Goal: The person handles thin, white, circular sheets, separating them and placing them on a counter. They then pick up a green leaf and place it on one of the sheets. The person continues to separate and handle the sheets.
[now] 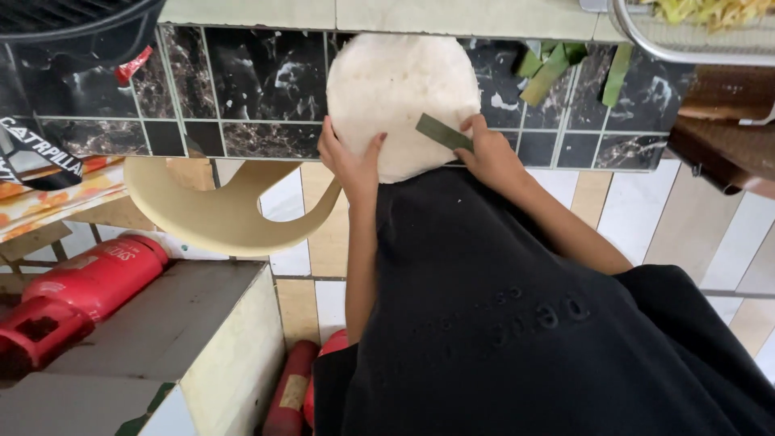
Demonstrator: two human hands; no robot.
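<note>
Both hands at white round disc against counter front.

Left hand point(349, 161) pressed open against lower left edge of white disc point(400, 89), fingers spread. Right hand point(488, 153) closed on green leaf strip point(444, 133), laid across disc's lower right. Disc held upright against dark marbled tiles of counter point(242, 89). Disc's lower edge hidden by black garment point(500, 307). Red gas cylinder point(89, 282) partly cut off at left.

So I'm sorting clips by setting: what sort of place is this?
Probably a small cooking or food-prep spot: a dark tiled counter, red gas cylinders, and a basket of green strips above.
</note>
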